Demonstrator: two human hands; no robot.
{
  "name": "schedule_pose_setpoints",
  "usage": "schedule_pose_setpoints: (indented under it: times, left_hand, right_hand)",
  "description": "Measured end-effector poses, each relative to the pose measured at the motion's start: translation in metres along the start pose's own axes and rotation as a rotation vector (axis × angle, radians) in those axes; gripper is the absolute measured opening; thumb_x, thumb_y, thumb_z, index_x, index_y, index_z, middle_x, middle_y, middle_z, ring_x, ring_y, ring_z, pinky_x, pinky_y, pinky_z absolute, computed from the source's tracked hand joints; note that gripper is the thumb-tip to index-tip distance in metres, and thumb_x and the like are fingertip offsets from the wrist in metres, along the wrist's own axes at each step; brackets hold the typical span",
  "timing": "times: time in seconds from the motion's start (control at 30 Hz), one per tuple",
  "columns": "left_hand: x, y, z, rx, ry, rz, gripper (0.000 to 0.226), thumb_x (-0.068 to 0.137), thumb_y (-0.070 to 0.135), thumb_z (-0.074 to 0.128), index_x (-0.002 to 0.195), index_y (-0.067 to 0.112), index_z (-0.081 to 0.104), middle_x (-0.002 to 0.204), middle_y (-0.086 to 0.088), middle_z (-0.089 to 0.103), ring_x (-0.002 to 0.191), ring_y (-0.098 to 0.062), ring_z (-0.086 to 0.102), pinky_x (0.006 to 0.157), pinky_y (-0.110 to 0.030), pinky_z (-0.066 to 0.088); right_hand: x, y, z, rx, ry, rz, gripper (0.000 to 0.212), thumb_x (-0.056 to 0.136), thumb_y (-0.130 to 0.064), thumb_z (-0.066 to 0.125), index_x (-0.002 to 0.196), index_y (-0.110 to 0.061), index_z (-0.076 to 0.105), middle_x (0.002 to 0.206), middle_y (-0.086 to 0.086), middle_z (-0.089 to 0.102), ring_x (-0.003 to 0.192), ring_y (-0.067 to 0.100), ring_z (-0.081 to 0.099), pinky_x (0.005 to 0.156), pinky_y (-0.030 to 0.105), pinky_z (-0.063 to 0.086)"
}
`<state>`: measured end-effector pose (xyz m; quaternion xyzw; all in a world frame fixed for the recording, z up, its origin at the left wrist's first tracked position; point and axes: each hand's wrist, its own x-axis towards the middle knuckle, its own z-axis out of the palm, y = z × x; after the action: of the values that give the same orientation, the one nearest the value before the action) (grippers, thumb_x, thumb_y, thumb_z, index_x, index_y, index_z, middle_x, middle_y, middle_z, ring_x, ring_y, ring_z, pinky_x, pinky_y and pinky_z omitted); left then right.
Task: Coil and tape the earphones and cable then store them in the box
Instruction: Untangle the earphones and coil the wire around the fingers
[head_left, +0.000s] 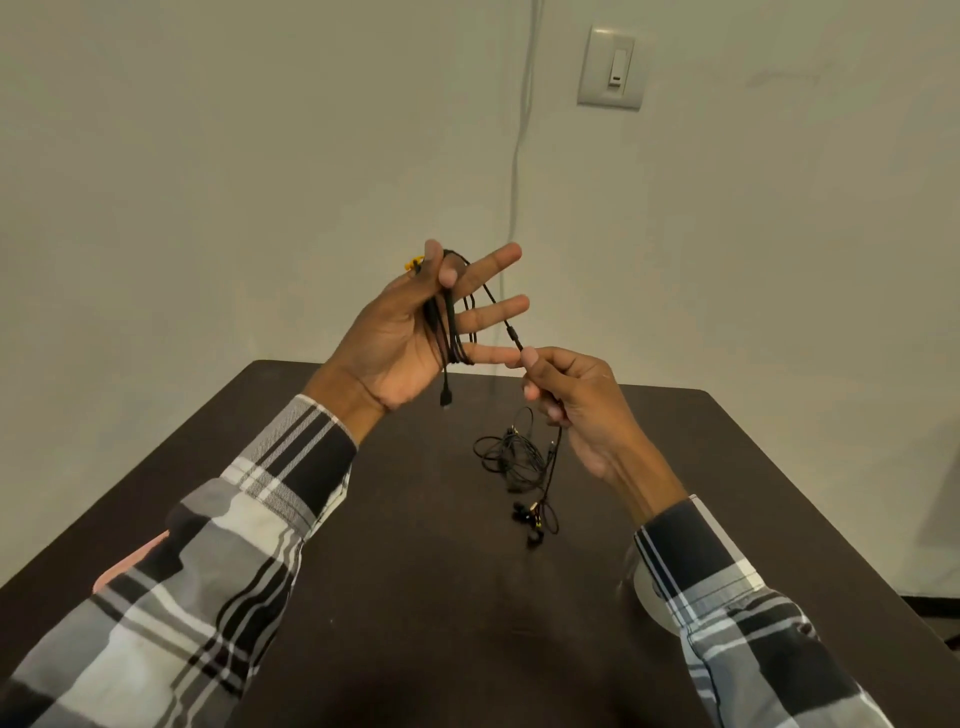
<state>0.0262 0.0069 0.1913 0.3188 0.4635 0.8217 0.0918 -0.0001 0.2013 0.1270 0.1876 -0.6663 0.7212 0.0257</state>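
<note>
Left hand: palm toward me, three fingers straight and spread to the right, thumb bent down, pinning a bundle against the palm. That bundle is the thin black cable, wound in several long loops over the hand, one plug end hanging free below the palm. A small yellow piece shows at the top of the hand behind the thumb; I cannot tell what it is.

From the loops a single strand runs down to the right, past a thicker black sleeve on the cord, into the right hand. Right thumb and forefinger pinch that strand; the other fingers curl loosely round it. The cord then drops out of the right fist toward the table.

Both hands are raised above the dark brown matte table. On it, under and just left of the right hand, lies a loose tangle of thin black earphones with gold-trimmed buds nearer me. Where the hanging cord ends among them I cannot make out.

Near right, a white roll of tape is mostly hidden by the plaid sleeve. Near left, a pink object is largely covered by the other sleeve. On the far wall, a beige light switch.
</note>
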Motion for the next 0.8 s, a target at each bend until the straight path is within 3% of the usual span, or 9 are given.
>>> schedule_pose_setpoints:
  times: [0.33,0.47,0.6,0.7,0.8]
  left_hand:
    - [0.017,0.015,0.011,0.121,0.003,0.038,0.035,0.092,0.038,0.043,0.072,0.019,0.065,0.145,-0.013,0.052,0.127,-0.04,0.055,0.08,-0.063,0.056]
    - [0.02,0.014,0.01,0.24,0.041,0.015,0.031,0.09,0.04,0.047,0.075,0.018,0.064,0.147,-0.009,0.051,0.133,-0.037,0.05,0.081,-0.059,0.056]
    - [0.023,0.012,0.003,0.51,0.11,0.005,0.031,0.09,0.044,0.049,0.077,0.023,0.068,0.146,-0.004,0.053,0.137,-0.014,0.046,0.09,-0.053,0.055]
    - [0.025,0.004,-0.007,0.832,0.124,0.048,0.033,0.101,0.035,0.047,0.089,0.016,0.07,0.136,-0.014,0.059,0.139,0.001,0.039,0.093,-0.036,0.049]
    - [0.024,-0.009,-0.016,1.068,0.036,0.027,0.031,0.103,0.029,0.048,0.084,0.019,0.071,0.13,-0.013,0.064,0.142,0.004,0.03,0.114,-0.028,0.032]
  right_hand:
    - [-0.011,0.016,0.008,-0.077,0.11,0.104,0.028,0.095,-0.039,0.064,0.099,-0.015,0.077,0.062,0.001,0.056,0.047,0.004,0.039,0.046,0.016,0.031]
    - [-0.019,0.019,0.011,-0.125,0.028,0.124,0.026,0.097,-0.035,0.062,0.106,-0.015,0.077,0.062,0.002,0.056,0.046,0.0,0.044,0.045,0.014,0.033]
    - [-0.026,0.019,0.009,-0.14,-0.07,0.134,0.024,0.098,-0.033,0.061,0.11,-0.018,0.076,0.06,0.0,0.056,0.049,0.004,0.043,0.048,0.017,0.033]
    - [-0.03,0.015,0.005,-0.137,-0.075,0.105,0.023,0.098,-0.029,0.061,0.111,-0.017,0.076,0.06,0.0,0.055,0.051,0.004,0.044,0.048,0.017,0.032]
    - [-0.031,0.008,0.002,-0.177,-0.073,0.077,0.023,0.099,-0.027,0.061,0.108,-0.013,0.077,0.06,0.0,0.055,0.052,0.003,0.047,0.048,0.016,0.032]
